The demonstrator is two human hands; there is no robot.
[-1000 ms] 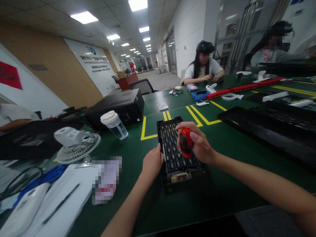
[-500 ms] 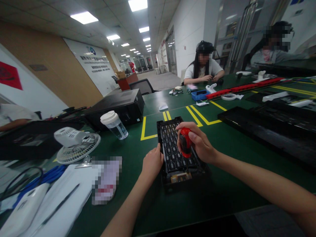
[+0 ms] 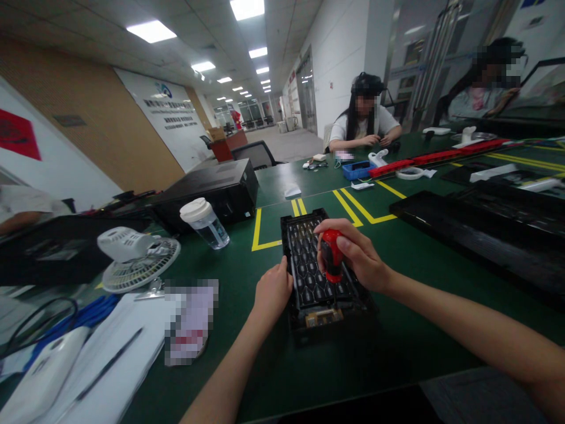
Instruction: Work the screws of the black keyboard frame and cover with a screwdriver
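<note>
The right hand [image 3: 359,259] is wrapped tight around the red handle of a screwdriver [image 3: 332,254], holding it upright; its thin shaft runs down from the fist to the near part of a black honeycombed tray [image 3: 309,259], which lies flat on the green table [image 3: 397,247] directly beneath the grip; whether the tip touches the tray cannot be told. The left hand [image 3: 273,291] presses against the tray's left edge, just left of the grip and a little nearer the person, thumb on the rim, fingers curled at the tray's side and closed on nothing else. Yellow floor-tape lines [image 3: 258,232] lie beyond the tray; a lidded cup [image 3: 203,222] stands well to the left of the grip, with a small white fan [image 3: 135,256] farther left; a long black tray [image 3: 485,227] lies off to the right.
</note>
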